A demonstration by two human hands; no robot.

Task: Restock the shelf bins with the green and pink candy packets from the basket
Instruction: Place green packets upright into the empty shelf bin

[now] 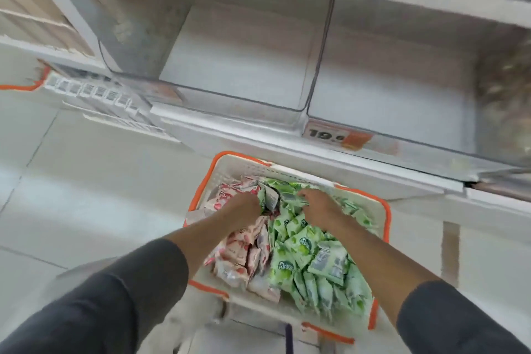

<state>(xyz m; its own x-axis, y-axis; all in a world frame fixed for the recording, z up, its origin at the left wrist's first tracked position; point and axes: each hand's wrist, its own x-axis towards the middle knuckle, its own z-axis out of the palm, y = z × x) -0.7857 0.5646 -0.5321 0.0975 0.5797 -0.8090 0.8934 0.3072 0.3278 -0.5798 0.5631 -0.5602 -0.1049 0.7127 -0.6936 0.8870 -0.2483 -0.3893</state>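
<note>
Head view: the basket (241,165) sits on the floor with its long axis running from the person toward the shelf. Pink packets (238,253) fill the basket's left half and green packets (301,247) its right half, heaped with no common direction.

Both hands are at the basket's far end, on either side of the seam between the two colours. The left hand (244,207) is knuckles-up just on the pink side, its fingers sunk among the packets, so I cannot tell whether they are clamped on anything. The right hand (320,207) is on the green side with its fingers curled over a clump of green packets. A few green ones stand on edge between the two hands, which suggests a two-handed scoop of green.

The coming move likely turns on where the bins lie from here. Both are above and beyond the basket's far rim. The left bin (235,66) is almost straight ahead of the basket, and the right bin (388,100), with a price tag (339,136) on its front lip, is ahead and off to the basket's right. Both look bare inside. The right hand is nearer the right bin, while the clump sits roughly below the left bin's front wall, so the lift is mainly up and forward over that lip.
</note>
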